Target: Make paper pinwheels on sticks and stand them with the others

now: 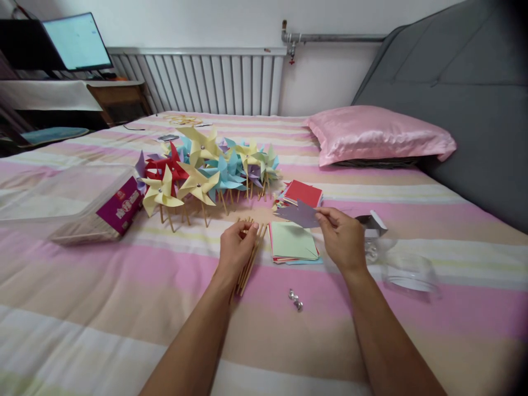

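A purple paper sheet (304, 214) with cut slits is pinched at its right edge between the thumb and fingers of my right hand (342, 239). It is held above a stack of coloured paper squares (293, 241) with light green on top. My left hand (236, 248) is closed in a pinch over a bundle of thin wooden sticks (250, 265); what its fingertips hold, if anything, I cannot make out. Between my forearms a few small silver metal pins (296, 300) lie on the striped bedsheet (272, 352). Beyond the green-topped stack is another pile of paper with a red sheet (304, 192) uppermost.
Several finished paper pinwheels (198, 184) on sticks cluster at the centre left. A clear plastic box (61, 190) with a purple-labelled pack (120, 206) lies left. To the right are a clear plastic container (411, 275) and a pink pillow (381, 132) further back.
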`<action>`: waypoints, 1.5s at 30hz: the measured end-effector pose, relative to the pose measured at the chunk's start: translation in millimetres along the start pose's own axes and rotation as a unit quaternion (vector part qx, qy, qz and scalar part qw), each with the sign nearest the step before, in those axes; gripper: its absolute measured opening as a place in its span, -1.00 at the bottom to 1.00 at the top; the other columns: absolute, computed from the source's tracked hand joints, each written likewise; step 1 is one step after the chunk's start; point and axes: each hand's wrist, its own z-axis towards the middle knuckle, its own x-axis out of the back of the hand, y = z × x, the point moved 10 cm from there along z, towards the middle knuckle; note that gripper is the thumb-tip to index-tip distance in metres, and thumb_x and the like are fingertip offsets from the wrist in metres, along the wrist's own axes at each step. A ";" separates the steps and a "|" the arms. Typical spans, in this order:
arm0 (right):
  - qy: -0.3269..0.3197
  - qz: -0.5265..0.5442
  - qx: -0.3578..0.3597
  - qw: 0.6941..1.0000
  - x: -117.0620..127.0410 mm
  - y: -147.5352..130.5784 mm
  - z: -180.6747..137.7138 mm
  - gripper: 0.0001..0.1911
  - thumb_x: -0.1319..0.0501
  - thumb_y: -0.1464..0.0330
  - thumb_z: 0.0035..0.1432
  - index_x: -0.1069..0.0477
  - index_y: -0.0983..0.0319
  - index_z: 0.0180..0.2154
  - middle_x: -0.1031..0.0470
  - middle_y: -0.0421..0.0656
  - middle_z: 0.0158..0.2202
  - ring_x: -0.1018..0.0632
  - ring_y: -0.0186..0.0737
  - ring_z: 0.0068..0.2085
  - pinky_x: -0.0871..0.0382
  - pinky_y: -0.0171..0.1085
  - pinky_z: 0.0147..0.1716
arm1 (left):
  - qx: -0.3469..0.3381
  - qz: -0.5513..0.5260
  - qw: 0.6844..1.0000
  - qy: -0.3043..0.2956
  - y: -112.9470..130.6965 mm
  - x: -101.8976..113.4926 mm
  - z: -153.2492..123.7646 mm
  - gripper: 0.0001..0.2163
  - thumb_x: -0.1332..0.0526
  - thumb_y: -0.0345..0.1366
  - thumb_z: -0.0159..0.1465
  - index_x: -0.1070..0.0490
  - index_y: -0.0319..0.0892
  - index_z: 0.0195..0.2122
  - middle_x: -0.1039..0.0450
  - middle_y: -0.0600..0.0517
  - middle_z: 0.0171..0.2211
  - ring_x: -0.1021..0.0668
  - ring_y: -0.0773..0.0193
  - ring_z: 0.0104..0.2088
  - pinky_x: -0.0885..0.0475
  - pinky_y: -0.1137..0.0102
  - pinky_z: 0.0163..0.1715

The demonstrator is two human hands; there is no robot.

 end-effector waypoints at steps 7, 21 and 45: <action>0.096 0.118 -0.021 0.988 17.1 -3.3 -3.2 -0.80 -0.22 0.26 0.05 -0.49 0.25 -0.34 -0.59 -0.12 -0.41 -0.59 -0.13 -0.34 -0.42 -0.22 -0.28 | 0.044 -0.157 0.984 -0.068 6.6 -13.8 -6.8 -0.58 -0.12 0.04 0.16 -0.47 -0.25 -0.53 -0.44 -0.01 -0.59 -0.42 0.33 -0.57 -0.28 0.44 -0.50; -0.032 0.415 -0.245 0.876 -37.0 16.4 -18.6 -0.73 -0.38 0.30 -0.17 -0.44 0.23 -0.35 -0.53 -0.27 -0.54 -0.52 -0.31 -0.49 -0.38 -0.32 -0.40 | 0.026 -0.213 0.965 -0.150 18.7 -24.9 -13.9 -0.57 -0.12 0.01 0.19 -0.52 -0.32 -0.40 -0.49 -0.10 -0.47 -0.46 0.32 -0.52 -0.34 0.44 -0.48; -0.306 0.351 -0.219 0.857 -73.5 -11.3 -38.5 -0.62 -0.25 0.24 0.02 -0.36 0.27 -0.12 -0.57 -0.17 -0.45 -0.57 -0.23 -0.41 -0.40 -0.27 -0.34 | 0.161 -0.387 0.898 -0.132 -6.3 -29.5 -16.5 -0.65 -0.38 -0.19 -0.03 -0.49 -0.32 -0.28 -0.56 -0.12 -0.38 -0.54 0.25 -0.47 -0.41 0.41 -0.44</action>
